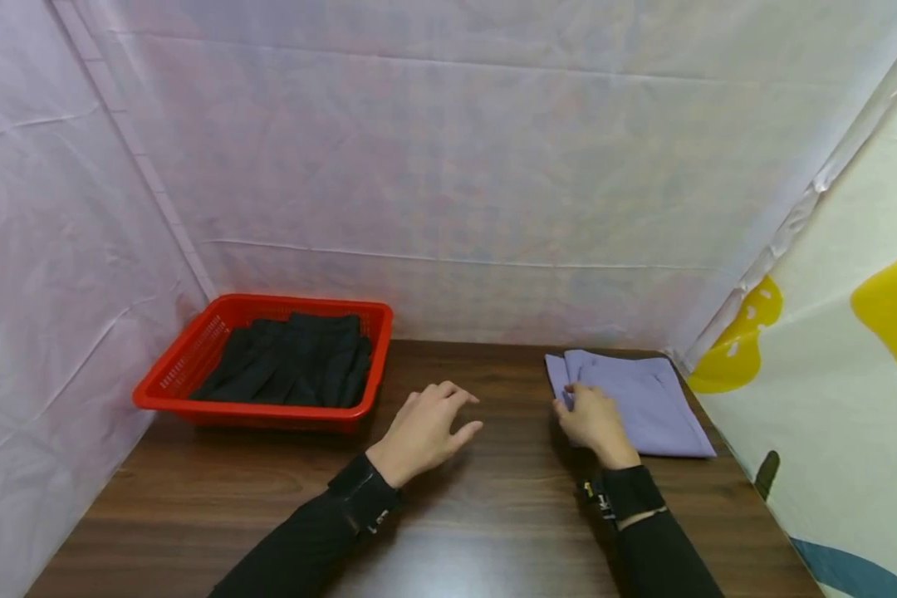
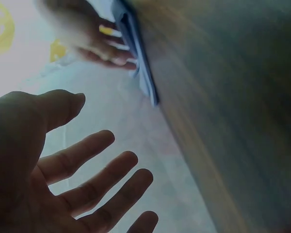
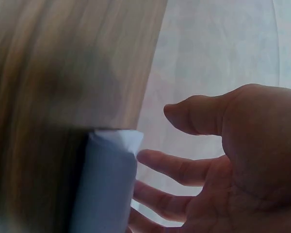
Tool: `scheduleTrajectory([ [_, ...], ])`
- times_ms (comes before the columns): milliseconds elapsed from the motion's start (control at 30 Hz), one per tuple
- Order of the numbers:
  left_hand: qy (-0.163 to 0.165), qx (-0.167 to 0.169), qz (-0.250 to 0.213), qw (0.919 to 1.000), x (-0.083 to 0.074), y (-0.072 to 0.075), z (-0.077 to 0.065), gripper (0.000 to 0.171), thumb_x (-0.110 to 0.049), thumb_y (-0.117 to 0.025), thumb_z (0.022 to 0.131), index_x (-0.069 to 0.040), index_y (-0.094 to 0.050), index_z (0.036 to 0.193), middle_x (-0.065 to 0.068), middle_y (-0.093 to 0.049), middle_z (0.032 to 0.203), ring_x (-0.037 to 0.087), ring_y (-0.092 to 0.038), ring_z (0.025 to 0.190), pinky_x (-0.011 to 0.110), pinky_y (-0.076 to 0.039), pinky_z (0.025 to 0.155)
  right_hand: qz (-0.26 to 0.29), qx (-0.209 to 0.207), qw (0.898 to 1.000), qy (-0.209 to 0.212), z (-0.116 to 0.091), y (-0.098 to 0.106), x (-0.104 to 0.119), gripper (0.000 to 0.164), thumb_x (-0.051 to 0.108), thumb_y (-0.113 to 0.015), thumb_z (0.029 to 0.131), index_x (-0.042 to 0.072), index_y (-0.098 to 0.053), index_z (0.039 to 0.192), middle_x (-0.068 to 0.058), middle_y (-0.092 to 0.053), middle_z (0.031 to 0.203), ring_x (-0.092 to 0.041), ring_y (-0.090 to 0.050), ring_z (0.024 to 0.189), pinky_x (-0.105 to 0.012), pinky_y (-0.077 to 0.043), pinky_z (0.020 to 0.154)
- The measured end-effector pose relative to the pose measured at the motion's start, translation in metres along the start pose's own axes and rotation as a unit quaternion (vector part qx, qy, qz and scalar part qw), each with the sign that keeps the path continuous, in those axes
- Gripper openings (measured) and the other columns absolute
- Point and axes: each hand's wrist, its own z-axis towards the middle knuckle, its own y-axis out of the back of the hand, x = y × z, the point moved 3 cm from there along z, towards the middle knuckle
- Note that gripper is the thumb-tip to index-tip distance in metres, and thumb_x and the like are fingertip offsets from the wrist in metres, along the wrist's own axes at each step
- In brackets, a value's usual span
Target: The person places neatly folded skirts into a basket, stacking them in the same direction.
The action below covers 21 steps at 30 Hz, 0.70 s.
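A folded lavender cloth (image 1: 643, 399) lies flat at the table's back right corner. Over its left edge is my right hand (image 1: 592, 422), fingers loosely spread; in the right wrist view the fingertips are right at the folded cloth (image 3: 106, 179) and the thumb stands apart from it. My left hand (image 1: 428, 430) hovers above the middle of the table, between the basket and the cloth, holding nothing. Its fingers (image 2: 99, 182) are spread and relaxed in the left wrist view. Dark folded cloths (image 1: 291, 361) fill the red plastic basket (image 1: 262, 410) at the back left.
The brown wooden table (image 1: 478, 515) carries the basket and the cloth. White sheeting (image 1: 448, 166) rises behind it and along both sides. Yellow shapes (image 1: 740, 340) are printed on the right sheet. The table's right edge runs close beside the lavender cloth.
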Motion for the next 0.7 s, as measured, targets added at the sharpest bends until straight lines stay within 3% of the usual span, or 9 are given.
scheduleTrajectory([
  [133, -0.006, 0.025, 0.000, 0.9997, -0.005, -0.012, 0.003, 0.040, -0.039, -0.084, 0.110, -0.014, -0.082, 0.141, 0.009, -0.081, 0.138, 0.032, -0.078, 0.125, 0.055, -0.066, 0.099, 0.005, -0.029, 0.997, 0.065, 0.029, -0.038, -0.033, 0.049, 0.038, -0.063, 0.114, -0.001, -0.078, 0.139, -0.031, -0.082, 0.132, -0.059, -0.077, 0.121, -0.072, -0.063, 0.100],
  [300, -0.017, 0.057, 0.010, 0.9982, -0.013, -0.027, 0.007, 0.043, -0.043, -0.081, 0.112, -0.016, -0.080, 0.146, 0.008, -0.080, 0.140, 0.029, -0.077, 0.128, 0.053, -0.066, 0.104, 0.040, -0.021, 0.995, 0.093, 0.034, -0.048, -0.030, 0.043, 0.033, -0.058, 0.116, 0.002, -0.080, 0.136, -0.020, -0.087, 0.126, -0.045, -0.082, 0.117, -0.063, -0.066, 0.100],
  [433, -0.030, 0.075, 0.013, 0.9966, -0.020, -0.040, 0.011, 0.044, -0.043, -0.080, 0.112, -0.017, -0.080, 0.147, 0.007, -0.078, 0.141, 0.027, -0.077, 0.129, 0.051, -0.066, 0.103, 0.076, -0.008, 0.991, 0.114, 0.017, -0.032, -0.003, 0.043, 0.031, -0.054, 0.119, 0.001, -0.079, 0.136, -0.019, -0.087, 0.124, -0.036, -0.082, 0.111, -0.053, -0.066, 0.093],
  [567, -0.045, 0.087, 0.019, 0.9950, -0.027, -0.048, 0.016, 0.043, -0.044, -0.081, 0.111, -0.018, -0.080, 0.146, 0.006, -0.077, 0.141, 0.026, -0.076, 0.128, 0.048, -0.067, 0.099, 0.126, 0.052, 0.987, 0.088, -0.003, -0.004, 0.034, 0.045, 0.026, -0.050, 0.120, -0.003, -0.076, 0.142, -0.022, -0.086, 0.127, -0.035, -0.081, 0.111, -0.048, -0.065, 0.090],
  [700, -0.056, 0.097, 0.032, 0.9932, -0.032, -0.053, 0.019, 0.042, -0.045, -0.081, 0.110, -0.021, -0.080, 0.144, 0.005, -0.077, 0.144, 0.026, -0.075, 0.129, 0.048, -0.066, 0.099, 0.240, 0.137, 0.960, 0.035, -0.025, 0.018, 0.069, 0.045, 0.016, -0.046, 0.123, -0.011, -0.066, 0.153, -0.031, -0.081, 0.139, -0.045, -0.078, 0.132, -0.049, -0.070, 0.101],
])
